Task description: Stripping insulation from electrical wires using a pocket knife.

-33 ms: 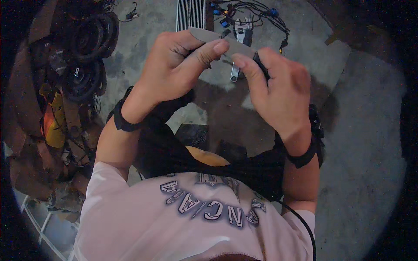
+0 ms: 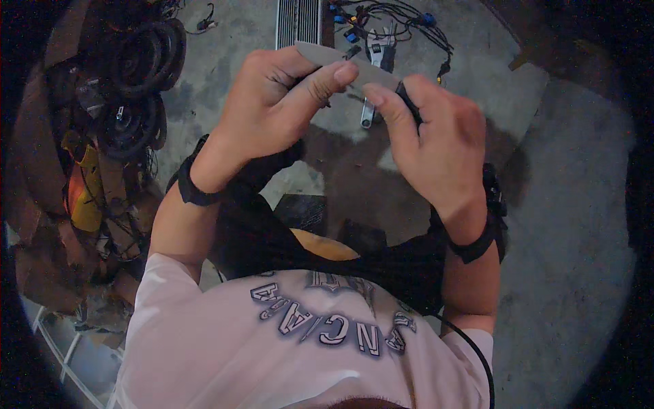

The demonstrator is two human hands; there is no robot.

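Note:
Both my hands are raised close together in front of me. My right hand [image 2: 443,129] is closed around the black handle of a knife [image 2: 378,75]. The grey blade points left across to my left hand [image 2: 279,102]. That hand is closed, its thumb pressed toward the fingers beside the blade. A small dark piece [image 2: 352,52] shows just past the blade's far edge, near the left thumb tip. What the left fingers pinch is mostly hidden. Beyond the hands, an adjustable wrench [image 2: 368,116] lies on the floor, partly covered by the blade.
A finned metal block [image 2: 298,24] stands at the far edge, beside a tangle of black cables [image 2: 409,24] with blue connectors. At left are black wheel-like rings [image 2: 139,61], brown cardboard [image 2: 34,150] and a yellow-orange item [image 2: 85,191]. Grey concrete floor [image 2: 572,204] stretches right.

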